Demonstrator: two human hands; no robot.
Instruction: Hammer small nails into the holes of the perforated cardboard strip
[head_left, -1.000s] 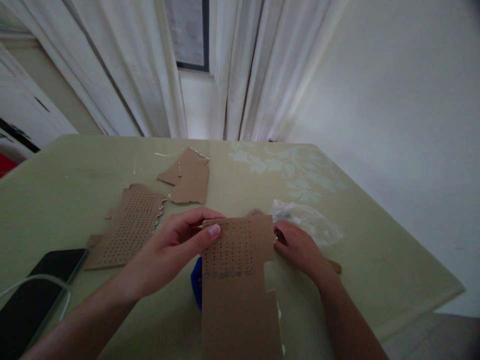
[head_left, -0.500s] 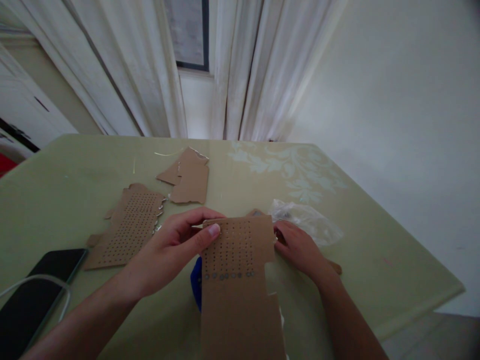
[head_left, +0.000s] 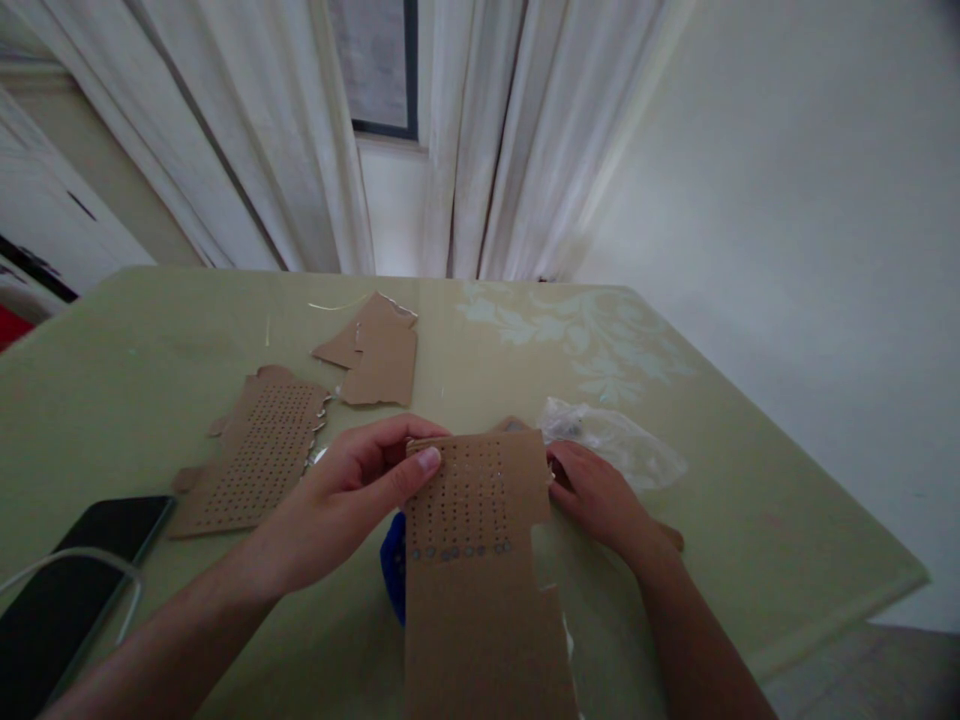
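Note:
My left hand (head_left: 364,490) grips the upper left corner of a brown cardboard piece (head_left: 480,620), thumb on its face and fingers behind. Rows of small holes run across the upper part of this cardboard, with a line of small grey round studs below them. My right hand (head_left: 592,490) is at the cardboard's right edge, its fingers curled and partly hidden behind it; what they hold there does not show. Behind the left edge of the cardboard a blue object (head_left: 392,568) peeks out, mostly covered.
Left on the green table (head_left: 750,560) lies another hole-punched cardboard sheet (head_left: 262,455), near a black phone (head_left: 82,590) crossed by a white cable (head_left: 97,556). Cardboard scraps (head_left: 381,355) rest farther back. A clear plastic bag (head_left: 615,440) lies beyond my right hand.
The cardboard has shifted very slightly, its lower part a touch to the right. Both hands keep nearly the same place and grip.

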